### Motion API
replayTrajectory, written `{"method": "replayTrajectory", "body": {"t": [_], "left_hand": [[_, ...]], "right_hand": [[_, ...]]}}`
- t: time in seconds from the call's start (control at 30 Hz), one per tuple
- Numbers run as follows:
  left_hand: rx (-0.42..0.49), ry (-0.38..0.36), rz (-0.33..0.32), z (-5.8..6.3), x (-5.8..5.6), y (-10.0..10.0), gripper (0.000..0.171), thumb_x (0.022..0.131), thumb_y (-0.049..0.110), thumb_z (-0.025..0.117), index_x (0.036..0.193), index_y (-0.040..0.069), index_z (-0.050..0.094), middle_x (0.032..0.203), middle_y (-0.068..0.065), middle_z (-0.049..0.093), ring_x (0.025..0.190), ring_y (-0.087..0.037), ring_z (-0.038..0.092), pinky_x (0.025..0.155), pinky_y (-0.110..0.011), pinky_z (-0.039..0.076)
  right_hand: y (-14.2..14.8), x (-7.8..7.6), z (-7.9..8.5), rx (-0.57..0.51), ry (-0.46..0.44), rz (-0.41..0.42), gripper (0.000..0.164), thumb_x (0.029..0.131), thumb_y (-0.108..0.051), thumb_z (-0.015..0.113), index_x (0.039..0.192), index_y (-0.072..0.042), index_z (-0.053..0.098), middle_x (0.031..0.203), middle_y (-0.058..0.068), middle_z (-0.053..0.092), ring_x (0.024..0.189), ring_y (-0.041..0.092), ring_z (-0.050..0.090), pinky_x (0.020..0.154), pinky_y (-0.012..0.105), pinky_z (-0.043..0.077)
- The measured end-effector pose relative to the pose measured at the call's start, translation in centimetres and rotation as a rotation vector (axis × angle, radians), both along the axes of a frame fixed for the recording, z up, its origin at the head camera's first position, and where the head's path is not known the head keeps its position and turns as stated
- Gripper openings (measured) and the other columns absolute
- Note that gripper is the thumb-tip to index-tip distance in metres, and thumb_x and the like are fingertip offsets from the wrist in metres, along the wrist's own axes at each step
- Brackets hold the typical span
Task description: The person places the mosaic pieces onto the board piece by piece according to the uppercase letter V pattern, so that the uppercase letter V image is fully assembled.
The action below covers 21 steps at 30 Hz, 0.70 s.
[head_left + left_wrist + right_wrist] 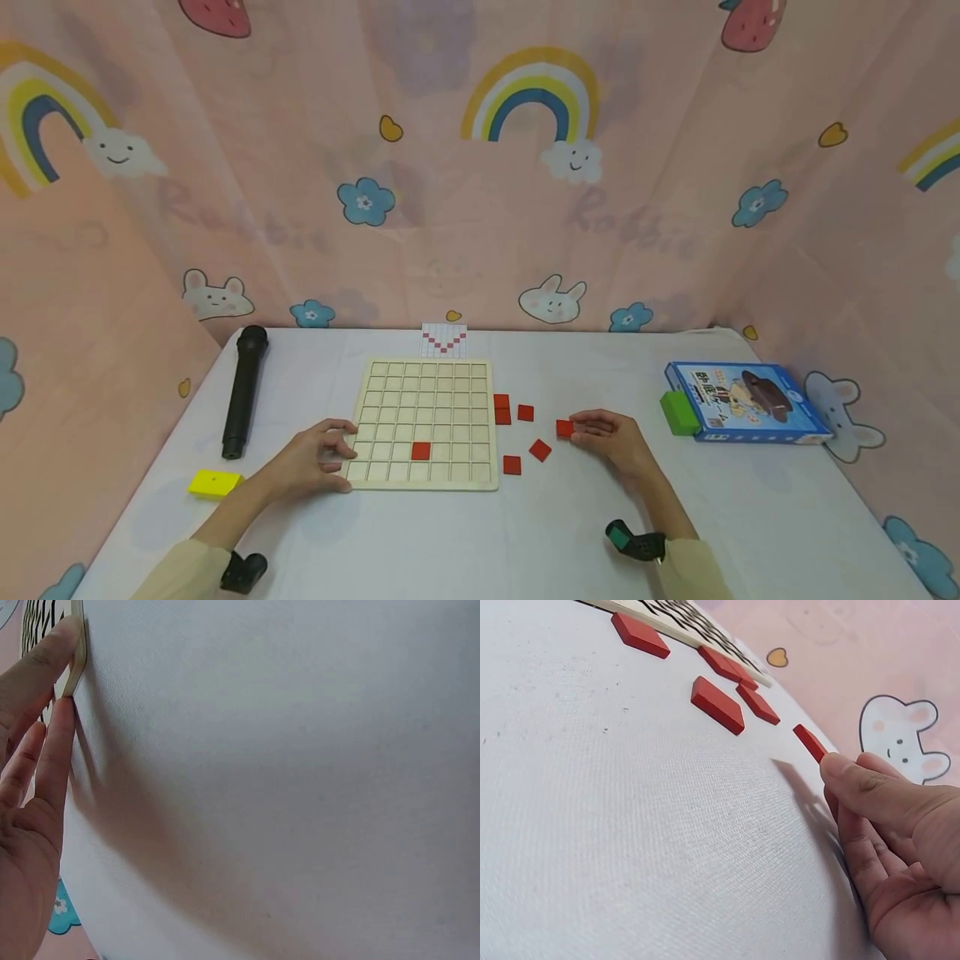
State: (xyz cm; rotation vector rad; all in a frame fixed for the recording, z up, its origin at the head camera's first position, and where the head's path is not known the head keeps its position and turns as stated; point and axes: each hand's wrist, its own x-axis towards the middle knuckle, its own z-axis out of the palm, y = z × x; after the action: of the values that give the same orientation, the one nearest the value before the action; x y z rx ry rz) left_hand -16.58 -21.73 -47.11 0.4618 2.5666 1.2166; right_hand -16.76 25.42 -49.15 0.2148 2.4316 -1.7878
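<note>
Appears barely begun: one red tile (421,451) set in the board (459,433), five loose tiles (526,412) off its right edge, unplaced. Pinches another tile (564,429) in the right hand (615,442); rests the left hand (302,460), fingers not gripping, against the board's left edge.

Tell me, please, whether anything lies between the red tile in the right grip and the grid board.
Yes: five loose red tiles lie by the right edge of the grid board, between it and the held tile. They look low, so lifting the held tile over them should probably be enough.
</note>
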Motion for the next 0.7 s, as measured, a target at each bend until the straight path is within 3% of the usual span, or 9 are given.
{"method": "replayTrajectory", "body": {"t": [0.37, 0.7], "left_hand": [[-0.002, 0.005, -0.004, 0.0, 0.1, 0.1, 0.031, 0.062, 0.005, 0.088, 0.085, 0.007, 0.068, 0.131, -0.013, 0.048, 0.12, -0.04, 0.047, 0.081, -0.026, 0.056], [-0.02, 0.0, 0.03, 0.1, 0.1, 0.2, 0.031, 0.062, 0.005, 0.088, 0.085, 0.008, 0.068, 0.131, -0.01, 0.049, 0.12, -0.036, 0.047, 0.081, -0.025, 0.056]], "right_hand": [[-0.8, 0.4, 0.5, 0.024, 0.037, -0.045, 0.039, 0.085, -0.01, 0.073, 0.12, 0.002, 0.061, 0.116, 0.017, 0.065, 0.103, 0.021, 0.064, 0.085, 0.016, 0.052], [-1.9, 0.6, 0.6, -0.01, 0.05, -0.067, 0.037, 0.087, -0.009, 0.071, 0.12, 0.002, 0.061, 0.117, 0.017, 0.065, 0.102, 0.019, 0.065, 0.085, 0.016, 0.052]]}}
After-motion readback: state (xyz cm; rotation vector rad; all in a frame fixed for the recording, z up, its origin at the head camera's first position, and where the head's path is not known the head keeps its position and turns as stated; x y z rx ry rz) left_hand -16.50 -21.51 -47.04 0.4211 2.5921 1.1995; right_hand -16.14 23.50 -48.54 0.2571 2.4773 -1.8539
